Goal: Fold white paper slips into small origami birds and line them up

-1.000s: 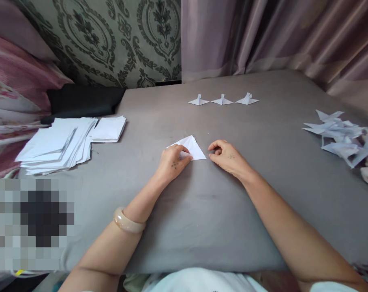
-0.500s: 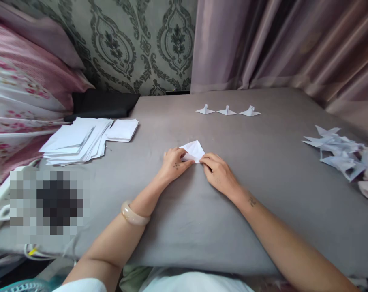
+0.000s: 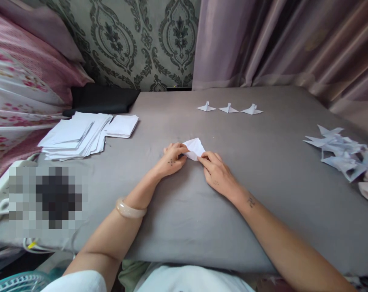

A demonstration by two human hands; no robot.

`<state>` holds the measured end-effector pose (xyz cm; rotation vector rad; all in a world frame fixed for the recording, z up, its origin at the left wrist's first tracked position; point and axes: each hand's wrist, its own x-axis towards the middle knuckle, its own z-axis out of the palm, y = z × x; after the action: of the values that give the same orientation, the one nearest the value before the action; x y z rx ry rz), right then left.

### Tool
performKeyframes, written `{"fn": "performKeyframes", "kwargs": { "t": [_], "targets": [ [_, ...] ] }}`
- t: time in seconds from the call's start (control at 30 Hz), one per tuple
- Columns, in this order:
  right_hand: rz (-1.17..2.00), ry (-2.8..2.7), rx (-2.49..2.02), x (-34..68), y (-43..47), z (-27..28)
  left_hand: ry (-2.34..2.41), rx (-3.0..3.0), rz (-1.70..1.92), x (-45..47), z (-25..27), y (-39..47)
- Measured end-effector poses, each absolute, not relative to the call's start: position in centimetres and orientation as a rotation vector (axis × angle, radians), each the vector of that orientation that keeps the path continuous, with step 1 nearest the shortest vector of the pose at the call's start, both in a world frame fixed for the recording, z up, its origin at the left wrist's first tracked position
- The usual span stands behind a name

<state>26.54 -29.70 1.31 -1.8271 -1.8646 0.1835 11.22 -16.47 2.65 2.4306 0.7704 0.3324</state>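
Observation:
A small piece of folded white paper (image 3: pixel 195 147) lies between my hands on the grey cloth-covered surface. My left hand (image 3: pixel 174 158) pinches its left side between thumb and fingers. At the lower right edge, my right hand (image 3: pixel 217 170) holds the paper with its fingertips. The far corner of the paper points up and away from me. Farther back, several folded paper cranes (image 3: pixel 229 108) stand in a short row. Creases on the paper are too faint to follow fully.
Stacks of white paper sheets (image 3: pixel 76 136) and a smaller stack of squares (image 3: pixel 122 126) lie at the left, near a black folded item (image 3: pixel 105 98). A heap of folded paper shapes (image 3: pixel 339 150) sits at the right. A white power strip (image 3: pixel 1 194) lies at the left edge.
My left thumb and fingers have shifted slightly left along the paper, showing more of its lower part. My right fingers remain at the lower right edge. The view has tilted a little.

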Motion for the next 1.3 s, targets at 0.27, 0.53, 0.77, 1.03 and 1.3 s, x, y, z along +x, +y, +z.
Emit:
{"fn": "performKeyframes", "kwargs": {
  "t": [0.27, 0.53, 0.77, 1.03, 1.3],
  "targets": [
    [0.183, -1.877, -1.828, 26.5, -29.8, 1.4, 0.817, 2.647, 0.844, 12.1, 1.1, -16.9],
    [0.321, -1.765, -1.719, 27.6, -29.9, 1.4, 0.36, 2.616, 0.614, 12.5, 0.8, -16.9],
    [0.409, -1.551, -1.825, 29.6, -30.7, 1.8, 0.304, 2.748, 0.485, 12.2, 1.7, -17.4],
    [0.398, -1.313, -1.836, 29.3, -30.0, 1.5, 0.288, 2.815, 0.396, 12.0, 2.0, -17.7],
    [0.387, -1.378, -1.832, 29.5, -29.9, 1.0, 0.236, 2.878, 0.357, 12.0, 1.9, -17.7]
  ]
}}
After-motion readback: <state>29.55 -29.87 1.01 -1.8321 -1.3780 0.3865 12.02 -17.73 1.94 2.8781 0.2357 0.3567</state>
